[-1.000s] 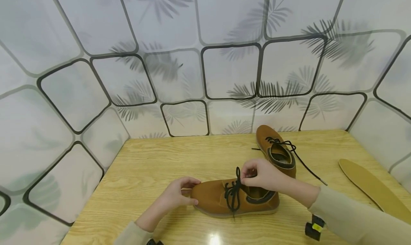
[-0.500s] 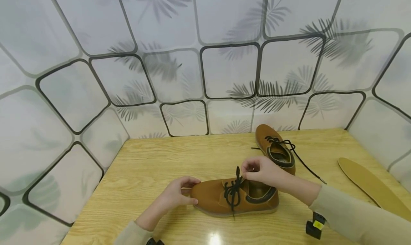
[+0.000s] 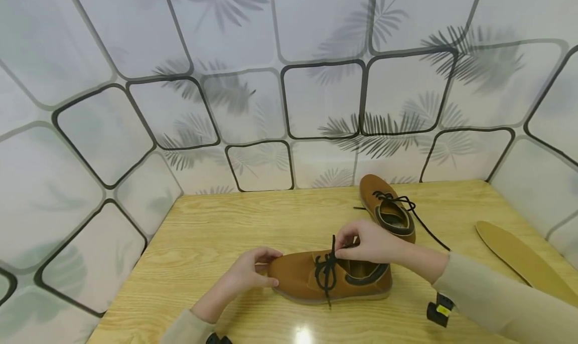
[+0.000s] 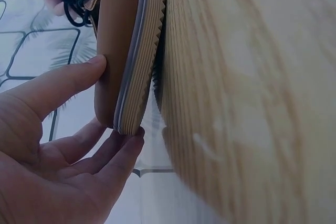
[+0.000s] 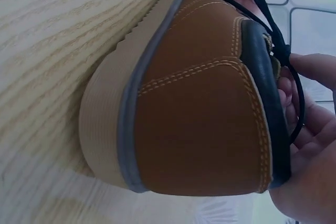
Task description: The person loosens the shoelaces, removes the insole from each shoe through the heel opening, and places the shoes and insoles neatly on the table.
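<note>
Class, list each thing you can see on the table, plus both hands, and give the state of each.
Near shoe: upright, sole down
Near lace: threaded, looped at the knot; tightness cannot be told
Far shoe: upright, partly hidden
Far lace: threaded, one long end trailing
Insole: outside the shoes, partly covered by a sleeve
Left hand: holding the near shoe's toe
Right hand: pinching the near lace

The near shoe (image 3: 346, 287) sits before the far shoe (image 3: 385, 209), left of the insole (image 3: 524, 258).
</note>
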The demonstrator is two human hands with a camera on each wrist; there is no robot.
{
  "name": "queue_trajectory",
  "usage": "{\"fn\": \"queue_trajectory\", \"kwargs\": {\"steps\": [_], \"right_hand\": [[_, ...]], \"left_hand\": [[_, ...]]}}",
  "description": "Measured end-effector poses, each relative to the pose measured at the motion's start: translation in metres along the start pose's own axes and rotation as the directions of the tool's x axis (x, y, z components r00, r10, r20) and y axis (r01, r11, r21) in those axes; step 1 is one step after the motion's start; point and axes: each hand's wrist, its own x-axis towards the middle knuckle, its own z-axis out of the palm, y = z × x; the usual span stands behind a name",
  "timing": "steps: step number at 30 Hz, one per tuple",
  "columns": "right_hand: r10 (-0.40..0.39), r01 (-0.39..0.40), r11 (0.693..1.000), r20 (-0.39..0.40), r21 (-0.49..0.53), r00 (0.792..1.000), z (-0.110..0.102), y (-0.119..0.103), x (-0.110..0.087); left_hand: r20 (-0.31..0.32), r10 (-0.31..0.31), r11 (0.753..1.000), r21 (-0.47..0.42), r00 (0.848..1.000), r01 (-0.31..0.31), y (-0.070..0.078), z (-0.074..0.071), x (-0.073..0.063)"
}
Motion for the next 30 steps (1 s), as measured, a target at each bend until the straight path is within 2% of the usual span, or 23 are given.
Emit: {"fn": "queue_trajectory", "kwargs": {"steps": [7,13,16,22,26,30], "right_hand": [[-0.022,0.022,1.0,-0.041,0.001,0.999,0.0052,0.0026,0.0009],[0.011,-0.007,0.999,-0.071,0.05,0.997,0.0076,0.0014,0.001],[0.052,-0.043,0.993,-0.078,0.111,0.996,0.0076,0.001,0.0001],[0.164,-0.131,0.959,-0.115,0.253,0.98,0.0073,0.0015,-0.0018],[0.151,-0.121,0.964,-0.116,0.236,0.982,0.0073,0.001,-0.0009],[0.079,-0.063,0.985,-0.091,0.159,0.993,0.0069,0.0012,0.0003]], "left_hand": [[-0.002,-0.006,1.0,0.017,1.0,0.006,0.0014,0.0002,-0.0005],[0.004,-0.005,1.0,0.015,1.0,0.005,0.0024,-0.0009,0.0003],[0.004,-0.001,1.0,0.014,1.0,0.001,0.0021,-0.0009,0.0007],[0.003,-0.002,1.0,0.003,1.0,0.002,0.0008,0.0,0.0002],[-0.002,0.001,1.0,-0.006,1.0,-0.001,0.0002,0.0002,-0.0002],[0.0,0.004,1.0,-0.014,1.0,-0.004,-0.0005,0.0004,-0.0005]]}}
